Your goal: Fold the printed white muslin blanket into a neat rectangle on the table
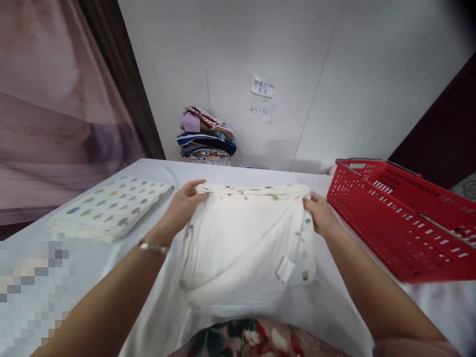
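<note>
A white cloth (241,243) with small dark and green spots along its edges hangs in folded layers in front of me. My left hand (191,196) pinches its upper left corner, thumb and fingers closed on it. At the upper right corner, my right hand (318,210) grips the same cloth. A small white label (285,269) shows low on its right side. Over to the left, a folded white cloth (115,206) printed with grey, yellow and blue shapes lies flat on the table.
A red plastic basket (372,223) with metal handles stands at the right of the white-covered table (156,171). Behind the table's far edge rises a stack of folded fabrics (207,139). Paper notes (262,88) are fixed to the wall; a pink curtain (55,99) hangs left.
</note>
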Available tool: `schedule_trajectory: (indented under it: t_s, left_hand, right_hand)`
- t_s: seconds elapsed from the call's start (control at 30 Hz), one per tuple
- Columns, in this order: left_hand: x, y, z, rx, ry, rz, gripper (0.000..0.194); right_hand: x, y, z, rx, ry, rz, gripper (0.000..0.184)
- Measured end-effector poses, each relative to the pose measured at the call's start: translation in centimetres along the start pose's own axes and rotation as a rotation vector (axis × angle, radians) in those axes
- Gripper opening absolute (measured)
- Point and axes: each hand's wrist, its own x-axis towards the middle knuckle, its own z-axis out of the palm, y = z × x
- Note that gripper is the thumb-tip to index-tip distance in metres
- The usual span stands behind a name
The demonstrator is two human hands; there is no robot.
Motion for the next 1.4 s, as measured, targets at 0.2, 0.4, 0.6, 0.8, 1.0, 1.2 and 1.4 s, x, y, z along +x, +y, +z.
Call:
schedule_trajectory:
  t_s: [0.2,0.4,0.6,0.8,1.0,1.2,1.4]
  left_hand:
    - [1.2,-6.9,4.5,0.545,-0.145,-0.05,0.026]
    - [-6.7,-3.5,7.0,0.648,-0.493,0.569,0.036]
    - [-10.8,-3.8,6.5,0.771,-0.758,0.617,0.048]
    - [-10.1,-4.7,6.6,0.766,-0.78,0.554,0.025]
    - [-5.0,-4.2,6.6,0.526,-0.494,0.186,0.024]
    - [1.1,-7.6,4.9,0.696,-0.165,-0.284,0.016]
    - [2.6,-8.6,4.8,0.689,-0.162,-0.362,0.041]
  right_hand:
    - [5.5,9.2,1.9,-0.148,0.066,0.446,0.022]
    - [6.0,12.7,1.2,-0.147,0.082,0.466,0.025]
    - [6.1,13.0,1.1,-0.157,0.108,0.453,0.021]
    - [5.9,13.1,1.1,-0.169,0.122,0.44,0.02]
    - [5.4,12.7,1.1,-0.147,0.119,0.421,0.023]
    - [5.5,13.5,0.9,-0.105,0.097,0.41,0.028]
    - [5.9,13.7,0.6,-0.043,0.052,0.422,0.035]
